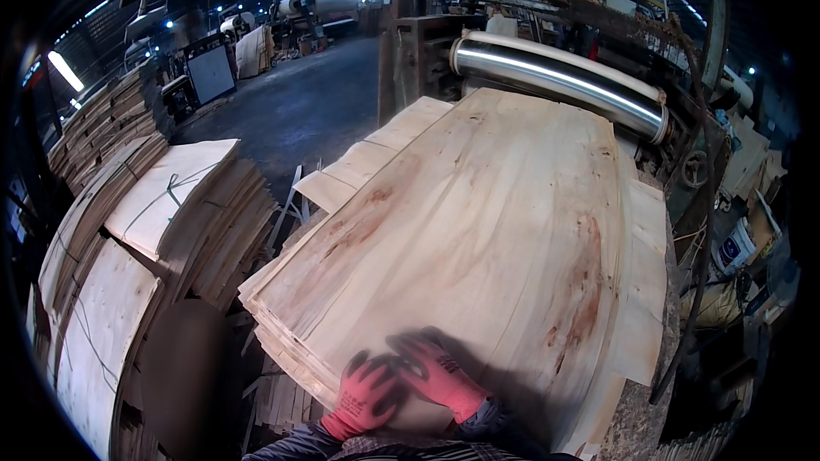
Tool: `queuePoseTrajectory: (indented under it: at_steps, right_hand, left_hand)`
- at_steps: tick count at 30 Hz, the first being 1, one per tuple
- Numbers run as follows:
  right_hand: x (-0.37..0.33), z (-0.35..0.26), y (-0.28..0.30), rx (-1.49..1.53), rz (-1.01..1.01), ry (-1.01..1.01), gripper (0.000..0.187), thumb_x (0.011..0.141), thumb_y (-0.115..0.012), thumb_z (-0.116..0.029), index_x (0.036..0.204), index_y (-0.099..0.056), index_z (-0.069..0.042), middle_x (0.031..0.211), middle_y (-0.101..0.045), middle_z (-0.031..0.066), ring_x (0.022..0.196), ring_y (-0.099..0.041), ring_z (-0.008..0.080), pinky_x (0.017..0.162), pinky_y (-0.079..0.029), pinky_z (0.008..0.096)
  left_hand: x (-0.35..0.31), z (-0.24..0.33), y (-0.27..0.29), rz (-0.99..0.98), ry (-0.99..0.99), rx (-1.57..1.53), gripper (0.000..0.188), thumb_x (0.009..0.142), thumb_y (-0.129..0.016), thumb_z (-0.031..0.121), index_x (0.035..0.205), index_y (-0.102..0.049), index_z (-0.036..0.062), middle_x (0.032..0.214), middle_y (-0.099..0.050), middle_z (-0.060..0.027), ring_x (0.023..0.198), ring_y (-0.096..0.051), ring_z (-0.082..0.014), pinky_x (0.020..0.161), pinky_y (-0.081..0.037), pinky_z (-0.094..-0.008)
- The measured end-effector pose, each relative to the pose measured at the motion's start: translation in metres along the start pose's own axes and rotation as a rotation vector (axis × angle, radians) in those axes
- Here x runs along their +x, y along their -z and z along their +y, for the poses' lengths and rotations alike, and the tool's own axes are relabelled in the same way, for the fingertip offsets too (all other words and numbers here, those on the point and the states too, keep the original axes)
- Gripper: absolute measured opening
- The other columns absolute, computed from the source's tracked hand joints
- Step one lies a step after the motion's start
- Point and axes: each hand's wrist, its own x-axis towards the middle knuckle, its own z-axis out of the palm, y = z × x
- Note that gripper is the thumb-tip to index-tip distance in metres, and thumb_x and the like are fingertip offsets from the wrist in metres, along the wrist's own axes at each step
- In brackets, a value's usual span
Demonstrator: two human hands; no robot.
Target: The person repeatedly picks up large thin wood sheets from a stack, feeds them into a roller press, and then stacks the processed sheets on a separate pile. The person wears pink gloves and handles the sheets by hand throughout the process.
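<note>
Veneer sheet (487,222) lies atop stack (286,352), near end of metal roller (555,85). Left hand (366,393), right hand (434,373), red-gloved, close together over sheet's near end; fingers blurred, can't tell if gripping.

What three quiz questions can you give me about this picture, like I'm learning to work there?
1. True or false: the left hand and right hand both wear gloves.
2. What lies under both hands: A) glass pane, B) wood veneer sheets, C) carpet?
3. Fill in near or far: the shiny metal roller is at the ____ end of the sheets.
Key: 1 true; 2 B; 3 far.
</note>
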Motion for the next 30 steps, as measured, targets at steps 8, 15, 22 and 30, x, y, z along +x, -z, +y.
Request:
queuePoseTrajectory:
  at_steps: [8,15,22,30]
  right_hand:
    - [-0.0012,0.0038,-0.0011,0.004,-0.030,-0.039,0.042,0.079,-0.060,-0.018,0.118,-0.052,-0.003,0.115,-0.054,0.0163,0.110,-0.049,0.0305,0.100,-0.033,0.0397]
    - [-0.0008,0.0021,-0.0003,-0.010,-0.024,-0.023,0.043,0.079,-0.060,-0.018,0.118,-0.052,-0.003,0.115,-0.054,0.0165,0.109,-0.049,0.0310,0.099,-0.034,0.0397]
    - [-0.0013,0.0034,-0.0016,-0.025,-0.014,-0.007,0.043,0.079,-0.060,-0.017,0.118,-0.052,-0.004,0.115,-0.054,0.0165,0.109,-0.049,0.0311,0.098,-0.035,0.0392]
    - [0.0000,0.0013,0.0000,-0.042,-0.020,0.012,0.042,0.079,-0.059,-0.017,0.118,-0.052,-0.004,0.114,-0.055,0.0162,0.108,-0.050,0.0305,0.099,-0.034,0.0401]
  left_hand:
    - [0.0008,0.0009,0.0008,0.006,-0.001,-0.006,0.051,0.058,-0.067,0.030,0.105,-0.059,0.0107,0.116,-0.048,-0.0143,0.112,-0.042,-0.0353,0.098,-0.029,-0.0573]
    - [-0.0006,-0.0008,-0.0001,0.007,-0.008,-0.005,0.052,0.058,-0.067,0.030,0.106,-0.059,0.0109,0.116,-0.047,-0.0143,0.112,-0.042,-0.0354,0.097,-0.030,-0.0575]
    - [0.0000,-0.0009,-0.0004,0.003,-0.008,-0.001,0.052,0.058,-0.067,0.030,0.105,-0.059,0.0106,0.116,-0.047,-0.0144,0.112,-0.042,-0.0350,0.097,-0.030,-0.0578]
    - [0.0004,-0.0002,0.0002,0.015,-0.012,-0.009,0.052,0.058,-0.067,0.029,0.105,-0.059,0.0100,0.115,-0.047,-0.0145,0.112,-0.042,-0.0349,0.097,-0.029,-0.0582]
